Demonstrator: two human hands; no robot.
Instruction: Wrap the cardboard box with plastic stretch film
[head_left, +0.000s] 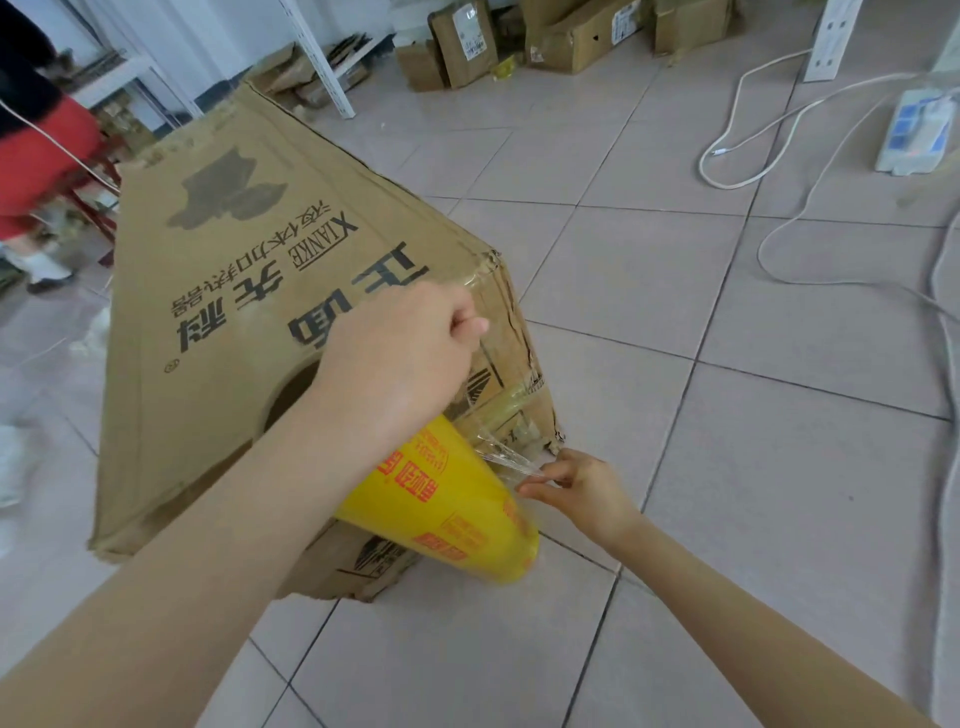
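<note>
A big worn cardboard box (218, 291) with black printed characters stands on the tiled floor. A yellow roll of stretch film (441, 509) with red print leans against its near right side. Clear film (498, 441) runs from the roll up to the box's torn corner. My left hand (410, 348) pinches the film's upper edge against that corner, fingers curled. My right hand (576, 488) is low beside the roll's end and pinches the film's lower edge. The upper end of the roll is hidden under my left wrist.
A person in red (36, 156) stands at the far left behind the box. More cardboard boxes (561, 36) lie at the back by a white shelf post (322, 57). White cables (779, 171) and a power strip (917, 130) lie on the floor at the right.
</note>
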